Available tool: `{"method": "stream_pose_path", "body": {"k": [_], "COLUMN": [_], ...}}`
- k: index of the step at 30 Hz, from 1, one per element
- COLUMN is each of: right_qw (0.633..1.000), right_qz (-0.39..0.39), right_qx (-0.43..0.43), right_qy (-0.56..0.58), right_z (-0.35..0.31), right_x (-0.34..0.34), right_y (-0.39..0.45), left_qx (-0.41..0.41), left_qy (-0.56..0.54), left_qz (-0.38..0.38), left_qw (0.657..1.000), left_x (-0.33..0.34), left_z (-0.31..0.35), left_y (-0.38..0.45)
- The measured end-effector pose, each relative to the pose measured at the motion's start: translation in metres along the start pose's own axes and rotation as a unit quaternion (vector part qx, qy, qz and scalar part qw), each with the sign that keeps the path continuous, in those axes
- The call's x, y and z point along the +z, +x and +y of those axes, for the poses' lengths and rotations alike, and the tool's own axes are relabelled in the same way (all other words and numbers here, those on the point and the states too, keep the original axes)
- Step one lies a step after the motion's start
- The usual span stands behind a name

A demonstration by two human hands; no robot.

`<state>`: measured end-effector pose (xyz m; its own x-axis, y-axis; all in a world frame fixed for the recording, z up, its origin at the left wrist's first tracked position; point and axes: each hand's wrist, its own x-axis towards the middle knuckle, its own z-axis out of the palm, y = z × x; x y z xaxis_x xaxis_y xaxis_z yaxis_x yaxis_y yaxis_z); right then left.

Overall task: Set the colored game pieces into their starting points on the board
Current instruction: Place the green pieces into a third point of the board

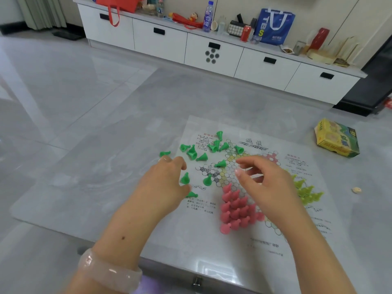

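A paper star-shaped game board (250, 228) lies on the grey table. Several pink pieces (235, 209) stand packed in its near point. Several yellow-green pieces (307, 190) fill the right point, partly hidden by my right hand. Green pieces (192, 153) lie scattered at the board's left and far side, some tipped over. My left hand (163, 187) rests on the table by the board's left edge, its fingers curled next to a green piece (185, 178); whether it holds anything is hidden. My right hand (267, 183) hovers over the board's middle, fingers loosely bent, holding nothing visible.
A yellow and green game box (337, 137) lies at the table's far right. A small pale object (356, 189) sits near the right edge. Beyond the table stands a white drawer cabinet (212, 52) with bottles, bags and a can on top.
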<state>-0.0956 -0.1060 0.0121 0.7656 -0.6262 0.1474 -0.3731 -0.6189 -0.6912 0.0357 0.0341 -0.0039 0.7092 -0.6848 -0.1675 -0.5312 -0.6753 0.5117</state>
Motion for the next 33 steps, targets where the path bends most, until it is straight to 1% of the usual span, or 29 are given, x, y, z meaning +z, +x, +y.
{"method": "stream_pose_path", "body": {"k": [3, 5, 7, 9, 10, 12, 14, 16, 19, 22, 24, 26, 30, 32, 33], "right_qw": [0.991, 0.981, 0.977, 0.977, 0.973, 0.955, 0.945, 0.947, 0.947, 0.927, 0.921, 0.92, 0.894, 0.884, 0.883], "right_qz": [-0.107, -0.156, -0.167, -0.147, -0.143, -0.162, -0.191, -0.217, -0.24, -0.285, -0.281, -0.254, -0.176, -0.17, -0.173], "right_qx": [0.002, 0.002, 0.026, 0.065, 0.076, 0.079, 0.072, 0.056, -0.01, -0.089, -0.131, -0.159, -0.247, -0.259, -0.254], "right_qy": [-0.082, -0.117, -0.13, -0.139, -0.163, -0.234, -0.257, -0.23, -0.215, -0.227, -0.235, -0.252, -0.33, -0.349, -0.355], "right_z": [-0.005, -0.002, 0.005, 0.017, 0.024, 0.037, 0.04, 0.038, 0.031, 0.025, 0.022, 0.018, 0.01, 0.008, 0.006], "right_x": [0.003, 0.012, 0.02, 0.023, 0.023, 0.022, 0.025, 0.034, 0.05, 0.063, 0.069, 0.073, 0.077, 0.079, 0.079], "right_y": [0.008, 0.025, 0.046, 0.066, 0.074, 0.084, 0.09, 0.093, 0.092, 0.091, 0.092, 0.095, 0.103, 0.104, 0.105], "left_qx": [-0.004, 0.008, 0.02, 0.024, 0.025, 0.032, 0.049, 0.064, 0.058, 0.026, -0.015, -0.048, -0.068, -0.074, -0.081], "left_qy": [-0.007, -0.016, -0.012, -0.007, -0.01, -0.021, -0.033, -0.05, -0.083, -0.16, -0.233, -0.299, -0.347, -0.379, -0.411], "left_qz": [-0.034, -0.036, -0.038, -0.034, -0.027, -0.006, 0.009, 0.026, 0.069, 0.107, 0.121, 0.136, 0.168, 0.18, 0.181], "left_qw": [0.999, 0.999, 0.999, 0.999, 0.999, 0.999, 0.998, 0.996, 0.992, 0.981, 0.965, 0.943, 0.92, 0.905, 0.89], "left_x": [0.002, 0.008, 0.016, 0.022, 0.024, 0.025, 0.026, 0.028, 0.031, 0.034, 0.031, 0.027, 0.018, 0.011, 0.007], "left_z": [0.001, 0.004, 0.007, 0.008, 0.007, 0.002, -0.003, -0.005, -0.007, -0.007, -0.005, -0.003, 0.005, 0.01, 0.012], "left_y": [-0.003, -0.005, -0.005, -0.003, -0.001, 0.004, 0.01, 0.017, 0.027, 0.035, 0.037, 0.038, 0.031, 0.026, 0.023]}}
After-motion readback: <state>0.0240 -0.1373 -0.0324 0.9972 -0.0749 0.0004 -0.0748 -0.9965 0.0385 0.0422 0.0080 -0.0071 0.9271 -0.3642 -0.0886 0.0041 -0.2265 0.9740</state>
